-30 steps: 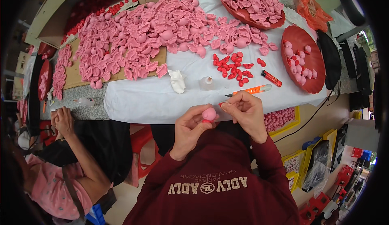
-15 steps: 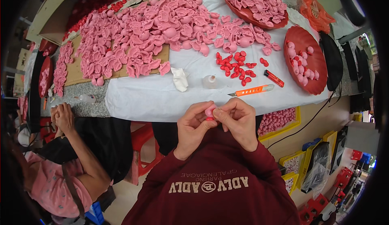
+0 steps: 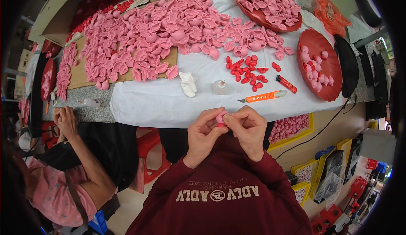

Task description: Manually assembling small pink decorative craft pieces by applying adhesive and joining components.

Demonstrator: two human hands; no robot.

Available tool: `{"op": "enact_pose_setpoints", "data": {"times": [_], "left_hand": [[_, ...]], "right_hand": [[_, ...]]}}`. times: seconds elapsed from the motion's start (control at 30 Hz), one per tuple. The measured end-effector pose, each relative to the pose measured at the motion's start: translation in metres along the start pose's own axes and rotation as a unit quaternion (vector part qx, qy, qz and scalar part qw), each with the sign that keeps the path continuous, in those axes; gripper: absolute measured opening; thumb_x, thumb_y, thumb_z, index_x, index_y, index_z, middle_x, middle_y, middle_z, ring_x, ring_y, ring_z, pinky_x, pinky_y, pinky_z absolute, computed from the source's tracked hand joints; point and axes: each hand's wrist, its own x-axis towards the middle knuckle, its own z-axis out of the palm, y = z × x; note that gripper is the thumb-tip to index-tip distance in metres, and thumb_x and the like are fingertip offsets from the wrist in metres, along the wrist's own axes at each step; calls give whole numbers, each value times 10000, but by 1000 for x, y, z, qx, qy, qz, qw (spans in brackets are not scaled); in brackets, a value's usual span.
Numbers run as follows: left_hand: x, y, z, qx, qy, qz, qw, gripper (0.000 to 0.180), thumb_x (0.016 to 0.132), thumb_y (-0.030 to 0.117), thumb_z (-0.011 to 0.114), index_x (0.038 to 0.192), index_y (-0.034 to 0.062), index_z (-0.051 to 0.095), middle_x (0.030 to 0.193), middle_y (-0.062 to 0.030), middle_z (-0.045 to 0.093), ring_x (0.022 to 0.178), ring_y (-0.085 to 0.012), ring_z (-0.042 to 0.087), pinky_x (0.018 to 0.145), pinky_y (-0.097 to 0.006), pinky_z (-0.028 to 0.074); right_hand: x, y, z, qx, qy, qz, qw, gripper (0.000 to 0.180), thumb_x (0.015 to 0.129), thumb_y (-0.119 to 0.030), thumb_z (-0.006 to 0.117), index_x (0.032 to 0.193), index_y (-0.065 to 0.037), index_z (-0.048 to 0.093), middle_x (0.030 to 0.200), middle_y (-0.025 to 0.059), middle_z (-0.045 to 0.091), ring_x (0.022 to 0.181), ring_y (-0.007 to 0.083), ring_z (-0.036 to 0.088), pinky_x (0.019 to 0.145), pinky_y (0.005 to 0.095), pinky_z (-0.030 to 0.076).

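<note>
My left hand (image 3: 204,135) and my right hand (image 3: 248,128) meet just below the table's near edge, both pinching one small pink soft piece (image 3: 220,117) between their fingertips. A bit of red shows under it. On the white cloth (image 3: 148,101) beyond my hands lie an orange utility knife (image 3: 264,96), a small white glue bottle (image 3: 219,87), a white crumpled wad (image 3: 188,84) and a scatter of small red pieces (image 3: 247,73). A large heap of pink pieces (image 3: 160,34) covers the far half of the table.
Two red dishes with pink pieces stand at the right (image 3: 320,65) and back right (image 3: 266,4). A red marker (image 3: 286,84) lies by the knife. Another person (image 3: 63,180) sits at my left, hands clasped (image 3: 65,118). A yellow bin of pink pieces (image 3: 292,127) sits under the table.
My hands have closed together around the pink piece and dropped slightly toward my chest; my right fingers now cover more of it. The person at my left has barely moved.
</note>
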Motion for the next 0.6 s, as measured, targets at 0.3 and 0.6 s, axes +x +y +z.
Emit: {"op": "enact_pose_setpoints", "data": {"times": [0.3, 0.6], "left_hand": [[0, -2, -2, 5, 0, 22, 1000, 415, 767, -85, 592, 1163, -24, 486, 1103, -94, 506, 995, -182, 537, 819, -274, 487], [1, 5, 1, -37, -24, 27, 999, 420, 768, -49, 610, 1167, -25, 482, 1131, -118, 520, 1044, -220, 529, 820, -294, 489]], "right_hand": [[-2, 5, 2, 17, 8, 3, 1000, 69, 774, 36, 620, 761, 2, 561, 625, -1, 525, 479, 11, 433, 417, 161, 310], [12, 1, -15, 51, 71, 26, 996, 49, 804, 1, 589, 801, 5, 541, 698, 42, 579, 454, 34, 431, 395, 177, 327]]}}
